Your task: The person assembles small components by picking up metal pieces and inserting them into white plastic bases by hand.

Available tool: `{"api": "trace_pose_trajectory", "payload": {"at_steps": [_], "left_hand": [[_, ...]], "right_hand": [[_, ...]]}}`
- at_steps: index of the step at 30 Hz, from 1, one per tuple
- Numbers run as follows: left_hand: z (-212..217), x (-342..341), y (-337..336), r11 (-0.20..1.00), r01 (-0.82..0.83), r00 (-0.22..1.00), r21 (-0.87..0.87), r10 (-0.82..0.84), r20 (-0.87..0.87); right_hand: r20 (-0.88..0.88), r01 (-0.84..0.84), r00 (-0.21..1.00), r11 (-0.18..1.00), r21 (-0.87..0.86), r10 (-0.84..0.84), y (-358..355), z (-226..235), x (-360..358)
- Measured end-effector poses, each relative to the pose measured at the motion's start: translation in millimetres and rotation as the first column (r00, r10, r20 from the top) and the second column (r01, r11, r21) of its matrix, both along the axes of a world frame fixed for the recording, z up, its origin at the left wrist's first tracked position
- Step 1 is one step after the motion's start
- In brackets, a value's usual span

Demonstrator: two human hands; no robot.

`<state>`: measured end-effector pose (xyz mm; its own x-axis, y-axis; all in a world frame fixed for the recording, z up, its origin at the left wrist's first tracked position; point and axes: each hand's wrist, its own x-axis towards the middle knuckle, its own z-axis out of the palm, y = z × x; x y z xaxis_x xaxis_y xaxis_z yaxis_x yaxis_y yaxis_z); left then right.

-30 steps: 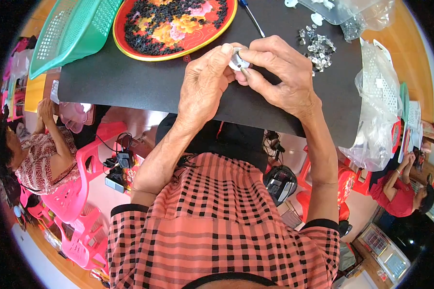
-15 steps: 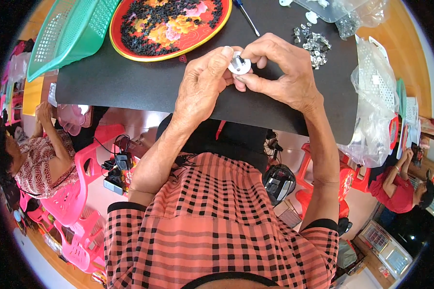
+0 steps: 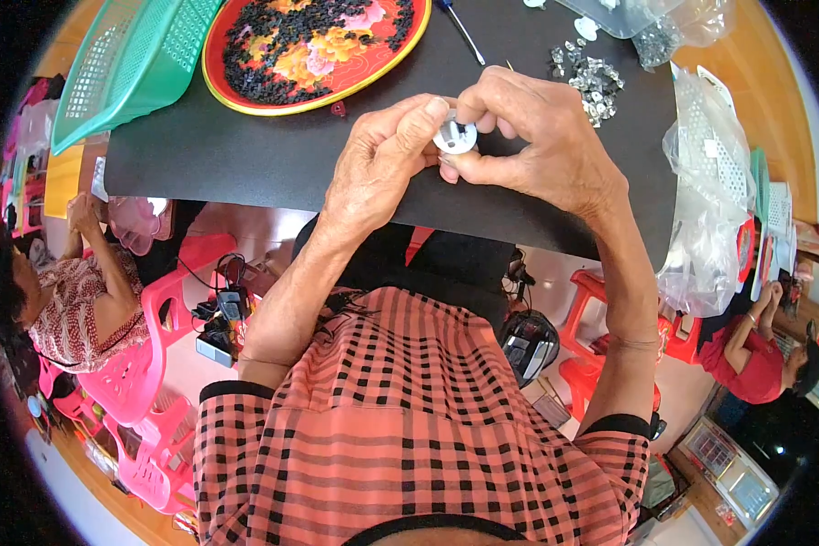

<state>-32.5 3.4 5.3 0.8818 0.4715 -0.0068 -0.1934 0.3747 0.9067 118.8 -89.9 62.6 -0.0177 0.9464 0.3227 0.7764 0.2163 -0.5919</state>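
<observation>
A small round white part [image 3: 456,142] is held up between both hands, above a dark counter [image 3: 237,159]. Its left side is pinched by the thumb and fingers of the left hand [image 3: 382,150]; its right and lower sides are gripped by the thumb and curled fingers of the right hand [image 3: 541,136]. Beyond the left hand, a red, flower-patterned tray [image 3: 362,77] with a yellow rim is seen, strewn with many small black pieces [image 3: 257,71]. Farther left, a green perforated basket [image 3: 159,77] is set; what it holds cannot be made out. Beyond the right hand, small shiny clear pieces [image 3: 601,86] are heaped loose, and past them more are held in a clear bag [image 3: 657,44]. A screwdriver [image 3: 464,33] is laid just beyond the hands. The near edge is crossed by both forearms. Dark surface is left showing between tray, left hand and near edge; right of the right hand, the side edge is overhung by crumpled clear plastic [image 3: 710,200]
</observation>
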Motion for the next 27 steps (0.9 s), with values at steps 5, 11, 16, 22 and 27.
{"api": "trace_pose_trajectory", "payload": {"at_steps": [5,11,16,22,27], "left_hand": [[0.4,-0.2,0.0,0.999,-0.004,1.0,-0.037,0.004,0.017],[1.2,0.9,-1.0,1.0,-0.001,1.0,-0.03,0.001,-0.003],[-2.0,0.1,0.5,1.0,-0.001,1.0,-0.023,0.001,0.008],[9.5,1.5,-5.4,0.991,-0.082,0.994,0.103,0.088,-0.058],[6.1,1.6,-4.7,0.966,-0.08,0.993,0.246,0.099,-0.068]], "right_hand": [[-0.086,-0.009,0.996,1.0,-0.03,0.007,3.7,0.9,-0.1],[-0.112,-0.039,0.993,0.999,-0.019,0.037,5.6,-5.6,5.8],[-0.133,-0.037,0.991,0.998,-0.052,0.03,5.8,-6.0,8.0],[-0.155,-0.007,0.988,0.998,0.067,0.017,5.4,-14.6,7.6],[-0.074,-0.044,0.996,0.999,0.022,0.045,3.2,-6.4,6.7]]}}
